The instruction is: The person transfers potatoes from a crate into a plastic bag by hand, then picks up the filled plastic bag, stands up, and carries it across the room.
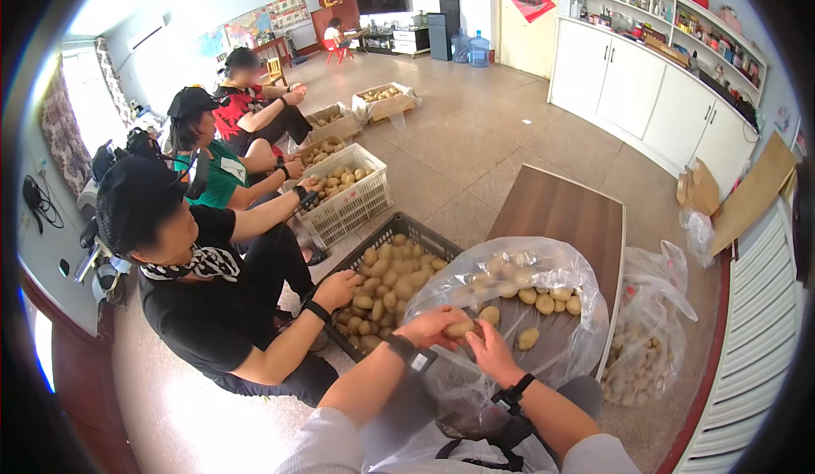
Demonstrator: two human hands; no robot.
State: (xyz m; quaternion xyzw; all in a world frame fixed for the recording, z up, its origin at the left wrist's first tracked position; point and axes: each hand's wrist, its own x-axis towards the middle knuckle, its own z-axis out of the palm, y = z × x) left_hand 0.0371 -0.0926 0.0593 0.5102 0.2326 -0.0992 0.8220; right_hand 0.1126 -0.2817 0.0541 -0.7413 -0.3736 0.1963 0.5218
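Note:
My left hand [433,326] is closed around a potato [459,329] above the near side of a clear plastic bag [586,304]. The fingertips of my right hand [492,351] touch that potato's right side. Inside the bag, which lies on a brown wooden table [552,211], several potatoes [545,303] are gathered toward the far side, and one potato [528,339] lies apart, right of my hands. To the left stands a black crate [437,241] full of potatoes.
At my left a person in black [204,304] reaches into the black crate. Two more people sit beyond, beside a white crate [356,207] and other potato boxes. Another bag of potatoes [632,364] rests on the floor right of the table.

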